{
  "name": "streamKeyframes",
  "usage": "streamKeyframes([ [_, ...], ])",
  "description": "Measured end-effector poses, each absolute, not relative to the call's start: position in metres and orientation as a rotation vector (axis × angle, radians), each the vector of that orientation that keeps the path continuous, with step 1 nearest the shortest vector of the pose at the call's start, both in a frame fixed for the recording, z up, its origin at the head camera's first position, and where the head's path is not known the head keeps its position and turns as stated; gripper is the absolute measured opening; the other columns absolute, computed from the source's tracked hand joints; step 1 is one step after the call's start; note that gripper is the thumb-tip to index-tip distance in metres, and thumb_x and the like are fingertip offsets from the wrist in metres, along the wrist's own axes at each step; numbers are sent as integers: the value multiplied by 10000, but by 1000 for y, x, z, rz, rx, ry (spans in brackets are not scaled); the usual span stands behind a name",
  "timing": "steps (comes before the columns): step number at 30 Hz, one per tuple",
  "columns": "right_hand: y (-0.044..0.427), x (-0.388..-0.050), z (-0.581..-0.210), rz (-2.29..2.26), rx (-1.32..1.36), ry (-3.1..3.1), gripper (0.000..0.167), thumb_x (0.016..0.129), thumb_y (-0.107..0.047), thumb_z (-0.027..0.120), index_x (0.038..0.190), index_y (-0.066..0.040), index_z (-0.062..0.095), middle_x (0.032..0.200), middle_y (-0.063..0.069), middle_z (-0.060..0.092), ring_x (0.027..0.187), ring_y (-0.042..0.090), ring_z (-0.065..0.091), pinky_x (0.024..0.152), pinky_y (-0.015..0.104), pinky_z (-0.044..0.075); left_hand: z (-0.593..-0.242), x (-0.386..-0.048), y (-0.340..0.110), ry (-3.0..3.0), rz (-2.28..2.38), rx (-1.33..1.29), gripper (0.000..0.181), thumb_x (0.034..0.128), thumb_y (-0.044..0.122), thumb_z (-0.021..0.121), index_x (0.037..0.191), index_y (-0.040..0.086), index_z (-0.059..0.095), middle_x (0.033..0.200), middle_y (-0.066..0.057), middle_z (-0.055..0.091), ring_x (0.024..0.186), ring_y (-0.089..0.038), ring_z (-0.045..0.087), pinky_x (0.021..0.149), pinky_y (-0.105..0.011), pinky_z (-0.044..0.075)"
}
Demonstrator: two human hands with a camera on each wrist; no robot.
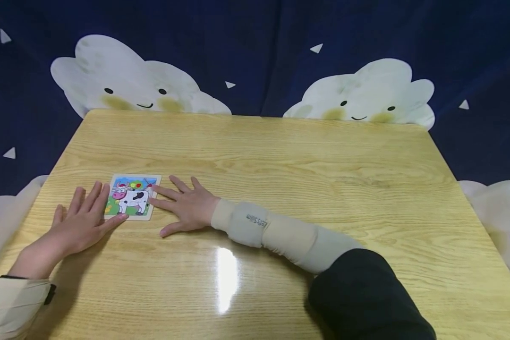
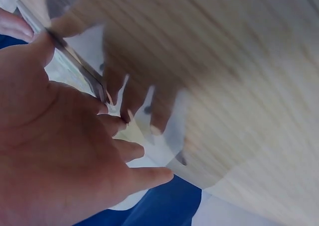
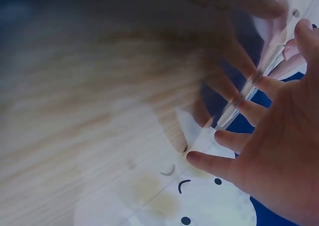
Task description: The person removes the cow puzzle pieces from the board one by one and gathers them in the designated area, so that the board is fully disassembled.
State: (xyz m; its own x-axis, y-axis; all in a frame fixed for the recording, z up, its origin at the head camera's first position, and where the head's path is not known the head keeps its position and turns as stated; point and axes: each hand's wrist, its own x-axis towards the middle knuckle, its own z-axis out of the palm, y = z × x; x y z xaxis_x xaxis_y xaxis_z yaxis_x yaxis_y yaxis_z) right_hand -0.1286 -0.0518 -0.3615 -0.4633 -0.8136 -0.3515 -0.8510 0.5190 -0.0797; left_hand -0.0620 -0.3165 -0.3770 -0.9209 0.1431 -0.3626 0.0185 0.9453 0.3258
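A square picture board [image 1: 129, 197] showing a cow lies flat on the left part of the table. Along its left edge rests the left hand [image 1: 81, 221], fingers straight, the thumb at the board's lower edge. The right hand [image 1: 192, 208] is spread on the other side, two fingertips touching the board's right edge. In the left wrist view the left hand [image 2: 65, 141] has its fingers extended by the board's thin edge [image 2: 82, 69]. The right wrist view has the right hand [image 3: 284, 131] with fingertips at the board's side [image 3: 229, 111].
The wooden table [image 1: 323, 179] is glossy and reflects a bright light near its front middle. Behind it hangs a dark blue cloth [image 1: 255, 47] with smiling white clouds and small triangles. The right forearm, in a pale sleeve [image 1: 289, 233], reaches across the table's middle.
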Motion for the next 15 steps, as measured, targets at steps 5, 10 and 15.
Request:
streamKeyframes([
  [5,-42,-130,-362,121,-1387,2415,814,929,-721,346,1582,-347,37,1638,-96,-95,1495,272,-77,1158,575,102,-378,-63,-309,2725,433,132,942,991,615,367,1537,40,-141,1582,-209,-202,1372,-460,-302,978,-759,-159],
  [10,-28,-131,-362,82,-1389,2404,819,928,-717,360,1583,-339,46,1639,-90,-92,1494,273,-79,1159,577,89,-377,-64,-297,2731,426,150,941,991,620,361,1541,32,-126,1591,-203,-181,1384,-453,-287,994,-737,-173],
  [15,-15,-132,-362,79,-1395,2408,807,934,-710,360,1583,-340,55,1641,-86,-78,1493,277,-81,1158,581,79,-376,-66,-286,2745,396,187,940,989,626,356,1544,36,-121,1598,-205,-159,1395,-455,-262,1007,-729,-165],
])
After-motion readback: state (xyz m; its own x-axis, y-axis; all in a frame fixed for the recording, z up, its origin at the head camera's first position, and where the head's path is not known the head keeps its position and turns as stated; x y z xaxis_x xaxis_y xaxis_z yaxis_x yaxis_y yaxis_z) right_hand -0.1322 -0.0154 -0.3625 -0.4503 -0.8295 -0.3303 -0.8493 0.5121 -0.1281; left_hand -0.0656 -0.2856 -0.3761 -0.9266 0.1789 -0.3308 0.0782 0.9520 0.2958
